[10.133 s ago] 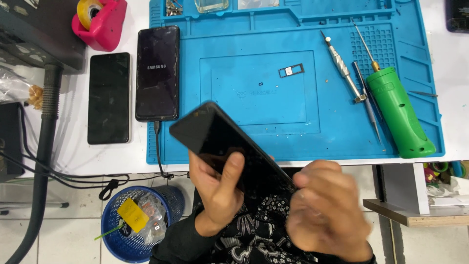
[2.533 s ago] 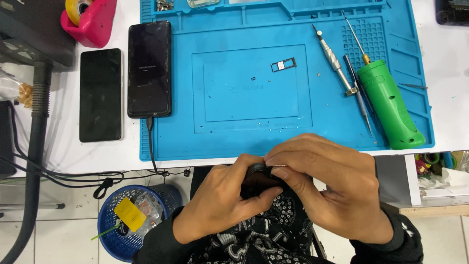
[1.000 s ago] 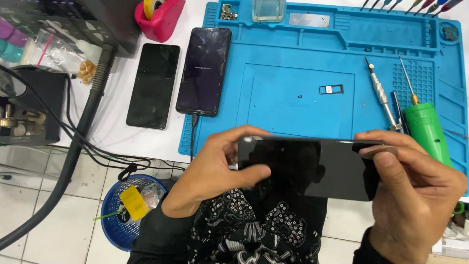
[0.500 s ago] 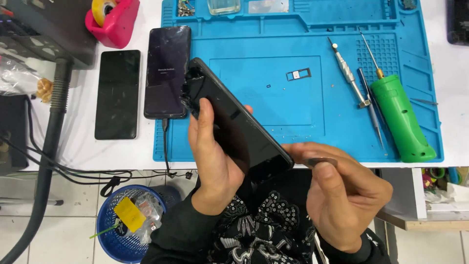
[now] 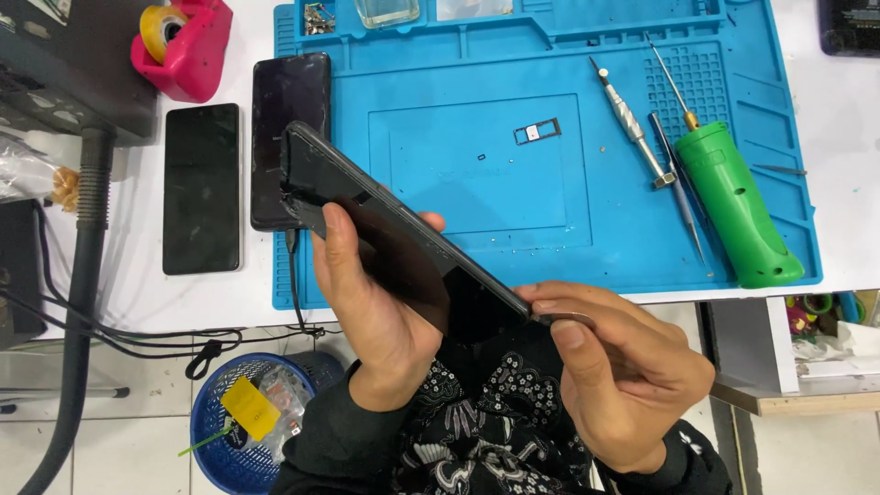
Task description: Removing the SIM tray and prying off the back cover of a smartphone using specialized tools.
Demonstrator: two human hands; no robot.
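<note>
My left hand grips a black smartphone, tilted with its top end up over the left edge of the blue work mat. At the phone's lower end my right hand pinches a thin metal pry tool against the edge. On the mat lie a small SIM tray, a metal screwdriver and a green electric screwdriver.
Two other dark phones lie at the left: one on the white table, one on the mat's edge with a cable. A pink tape dispenser stands at back left. A blue waste basket is on the floor.
My right hand has closed in on the phone's lower end with the tool touching the edge. The phone keeps its tilt in my left hand.
</note>
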